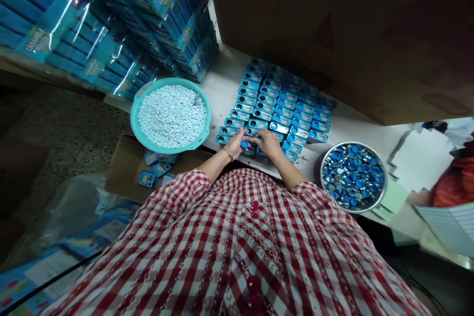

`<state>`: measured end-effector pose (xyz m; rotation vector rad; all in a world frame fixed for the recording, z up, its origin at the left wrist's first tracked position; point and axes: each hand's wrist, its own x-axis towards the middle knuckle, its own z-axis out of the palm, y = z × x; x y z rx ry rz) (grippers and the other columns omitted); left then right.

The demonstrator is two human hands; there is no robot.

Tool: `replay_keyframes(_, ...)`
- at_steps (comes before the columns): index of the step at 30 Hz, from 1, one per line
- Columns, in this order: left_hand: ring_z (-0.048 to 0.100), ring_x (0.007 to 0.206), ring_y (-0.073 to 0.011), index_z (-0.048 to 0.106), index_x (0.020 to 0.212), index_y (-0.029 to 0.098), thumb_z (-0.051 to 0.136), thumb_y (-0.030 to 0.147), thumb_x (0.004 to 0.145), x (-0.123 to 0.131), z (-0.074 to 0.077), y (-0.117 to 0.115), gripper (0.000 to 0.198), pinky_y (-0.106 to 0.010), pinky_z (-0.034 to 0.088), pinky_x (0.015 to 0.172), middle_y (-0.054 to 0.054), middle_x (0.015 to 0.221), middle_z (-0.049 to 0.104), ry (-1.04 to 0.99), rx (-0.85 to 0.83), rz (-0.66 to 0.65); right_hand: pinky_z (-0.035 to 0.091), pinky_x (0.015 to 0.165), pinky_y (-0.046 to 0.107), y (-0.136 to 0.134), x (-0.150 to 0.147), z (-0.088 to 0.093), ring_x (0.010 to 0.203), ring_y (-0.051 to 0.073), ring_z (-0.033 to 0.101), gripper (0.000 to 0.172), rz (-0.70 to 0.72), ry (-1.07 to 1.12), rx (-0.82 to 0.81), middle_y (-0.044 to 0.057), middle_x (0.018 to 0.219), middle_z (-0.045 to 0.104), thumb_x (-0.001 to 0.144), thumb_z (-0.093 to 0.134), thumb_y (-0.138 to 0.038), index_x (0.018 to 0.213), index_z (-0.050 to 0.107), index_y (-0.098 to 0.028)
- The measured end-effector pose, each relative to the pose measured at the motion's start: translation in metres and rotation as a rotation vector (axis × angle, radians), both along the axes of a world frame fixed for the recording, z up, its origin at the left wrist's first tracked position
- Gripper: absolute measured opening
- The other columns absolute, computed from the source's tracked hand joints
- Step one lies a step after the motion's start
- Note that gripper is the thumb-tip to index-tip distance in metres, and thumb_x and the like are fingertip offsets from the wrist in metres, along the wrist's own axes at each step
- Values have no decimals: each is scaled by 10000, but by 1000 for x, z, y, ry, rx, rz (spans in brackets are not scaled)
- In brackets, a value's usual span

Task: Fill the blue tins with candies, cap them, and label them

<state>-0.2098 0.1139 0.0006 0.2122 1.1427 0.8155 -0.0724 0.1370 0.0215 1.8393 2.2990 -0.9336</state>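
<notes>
Rows of small blue tins (265, 107) stand packed together on the white table; several in the left columns show a dark round opening on top. At the near edge of these rows, my left hand (234, 145) is closed with a round blue cap (244, 144) at its fingers. My right hand (269, 144) is close beside it, over the nearest tins, its fingers bent together toward the left hand. Whatever its fingertips pinch is too small to make out. A metal bowl (321, 168) full of blue caps sits to the right.
A turquoise basin (134, 123) of small white pellets with a scoop in it stands left. Wrapped stacks of blue packs (163, 15) rise behind it. A large cardboard box (333, 34) bounds the back right. Below the basin, an open carton (126, 168) holds several blue packs.
</notes>
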Motion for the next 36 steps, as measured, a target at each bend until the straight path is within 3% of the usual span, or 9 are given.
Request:
replay_keyframes(3,472,484,-80,516,1119,183,417,649,815,9,1,-1,565,-206,346,431,-19,767,599,15,-23,19,435,817,253,-9,-13,4,967,165,583,205,86,183,-23,41,1043,641,842,533,-242,977,686,-225)
replay_keyframes(6,468,474,-78,524,1100,165,405,644,823,7,-1,-4,566,-201,335,418,-21,734,592,51,-21,3,432,825,256,-11,-8,0,923,158,585,194,-10,190,7,43,965,653,844,504,-194,932,676,-181)
replay_keyframes(11,464,475,-66,541,1019,146,440,606,834,-17,-5,-8,506,-185,336,425,-13,679,579,159,-16,106,434,824,280,-17,13,-8,979,205,593,182,21,-127,-49,98,1054,643,842,517,-181,986,628,-162)
replay_keyframes(15,459,470,-61,551,975,142,460,557,850,-27,-2,-10,443,-180,321,416,-8,675,578,161,-19,167,462,793,306,-17,8,-13,992,252,615,317,36,-372,-180,151,1108,625,827,562,-223,1134,550,-151)
replay_keyframes(22,496,503,-76,544,972,149,421,529,880,-24,4,-17,410,-193,376,472,-19,694,598,112,-2,160,480,772,344,-10,5,-24,956,267,637,399,11,-449,-133,168,1009,649,829,542,-211,1221,497,-150)
replay_keyframes(25,555,585,-100,534,987,143,394,527,891,-23,5,-19,419,-213,426,540,-50,753,626,49,-21,163,476,764,336,-11,9,-18,933,257,631,380,-20,-347,-147,126,994,658,779,624,-248,1150,566,-183)
replay_keyframes(28,590,673,-120,532,1038,136,360,514,908,-20,7,-18,435,-228,449,603,-77,814,649,-16,-17,185,463,794,311,-17,-2,-10,912,207,612,248,-30,-11,-44,68,981,663,810,596,-295,1040,630,-209)
replay_keyframes(31,603,734,-129,505,1137,137,330,521,915,-17,12,-19,477,-228,453,634,-82,867,658,-82,-32,224,441,839,288,-25,-25,-11,910,171,593,157,-47,287,37,43,944,665,812,558,-214,922,669,-199)
replay_keyframes(36,609,797,-158,437,1240,152,400,555,879,-17,21,-31,541,-248,467,642,-80,905,641,-141,-76,291,458,752,268,-34,-48,-23,764,137,583,56,-91,420,-121,2,810,632,743,580,-158,767,628,-170)
